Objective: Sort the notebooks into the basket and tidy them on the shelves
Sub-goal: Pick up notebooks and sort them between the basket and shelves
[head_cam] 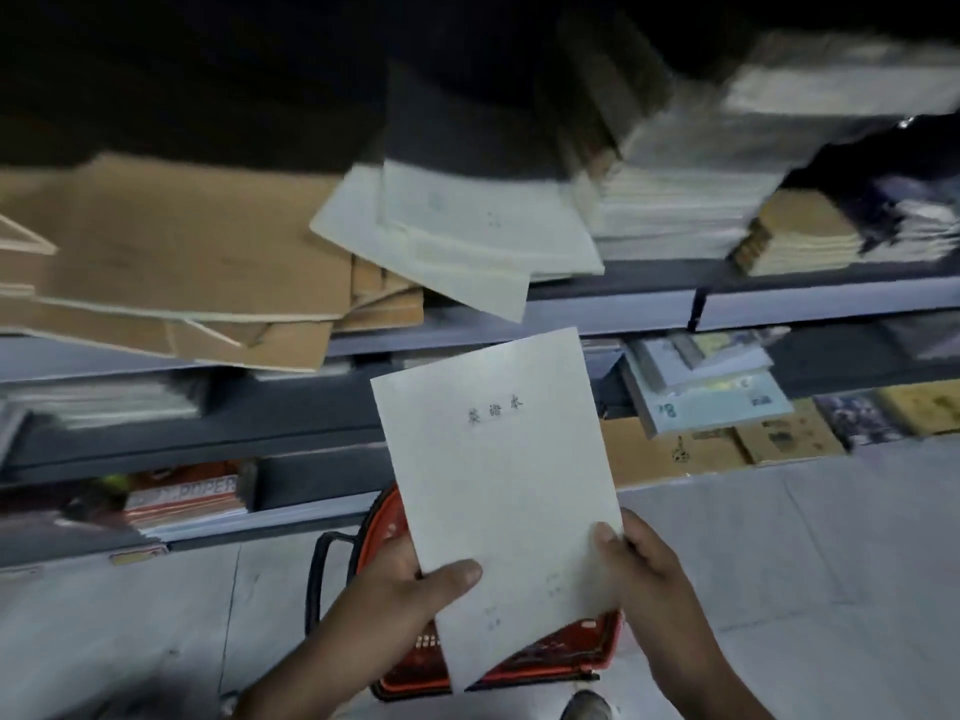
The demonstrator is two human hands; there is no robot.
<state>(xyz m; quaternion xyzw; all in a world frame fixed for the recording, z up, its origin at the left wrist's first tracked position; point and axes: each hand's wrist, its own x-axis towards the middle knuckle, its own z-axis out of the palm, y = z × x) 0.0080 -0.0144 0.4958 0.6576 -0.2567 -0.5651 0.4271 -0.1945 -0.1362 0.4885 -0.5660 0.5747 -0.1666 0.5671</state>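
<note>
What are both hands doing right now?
Left hand: holding the white notebook at its lower left edge.
Right hand: holding the same notebook's right edge.

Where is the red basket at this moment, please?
In the head view, the red basket sits on the floor at bottom centre, below the shelves, largely hidden behind the white notebook held in both hands.

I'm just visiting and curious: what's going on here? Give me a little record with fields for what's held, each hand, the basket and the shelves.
held item: white notebook with printed characters on its cover, tilted, above the basket
left hand: left hand grips the notebook's lower left edge, thumb on the cover
right hand: right hand pinches the lower right edge
basket: red basket with a black handle, on the floor below the notebook; contents hidden
shelves: brown notebooks and white notebooks lie in loose, skewed piles on the upper shelf
</note>
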